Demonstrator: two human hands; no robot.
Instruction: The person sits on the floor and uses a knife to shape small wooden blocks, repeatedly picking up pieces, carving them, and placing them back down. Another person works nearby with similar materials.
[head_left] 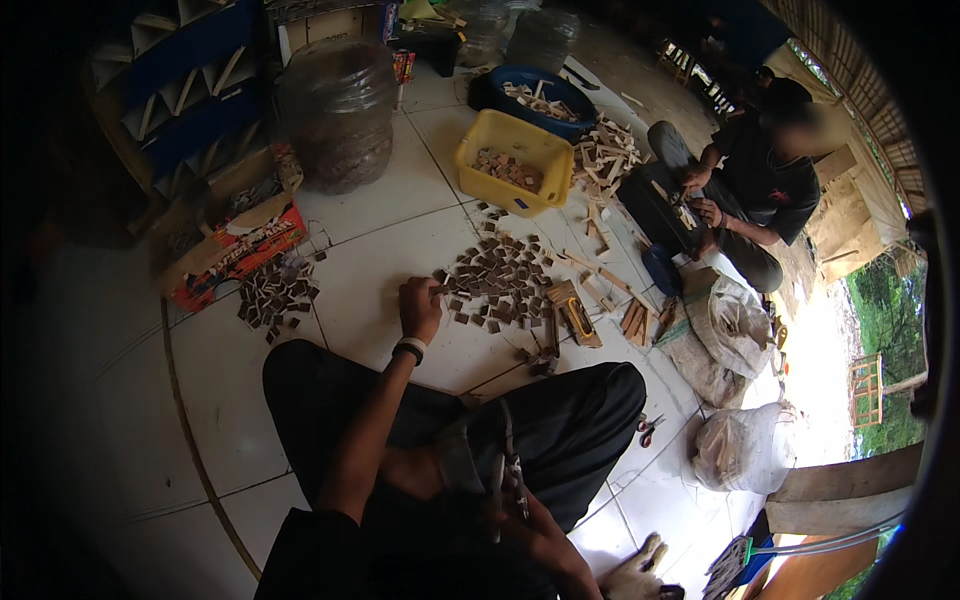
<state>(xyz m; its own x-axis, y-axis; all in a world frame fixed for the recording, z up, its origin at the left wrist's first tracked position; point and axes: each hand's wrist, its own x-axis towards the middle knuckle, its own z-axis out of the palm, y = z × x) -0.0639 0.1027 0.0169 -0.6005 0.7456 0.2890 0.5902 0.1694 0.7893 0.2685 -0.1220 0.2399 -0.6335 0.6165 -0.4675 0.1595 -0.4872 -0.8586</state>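
Currently my left hand (419,308) pinches one small wooden tile at the near edge of the tile pile (497,283), within reach; my right hand (545,545) rests on my lap, grip unclear.

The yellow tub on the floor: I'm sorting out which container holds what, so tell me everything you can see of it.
The yellow tub is a rectangular, open-topped bin, seemingly plastic, with a thick rolled rim. It sits upright on the white tiled floor, beyond the spread of small brown wooden pieces. Inside lies a shallow layer of similar small brown pieces. A dark blue round basin stands directly behind it, and pale wood offcuts are piled at its right side. No hand touches it.
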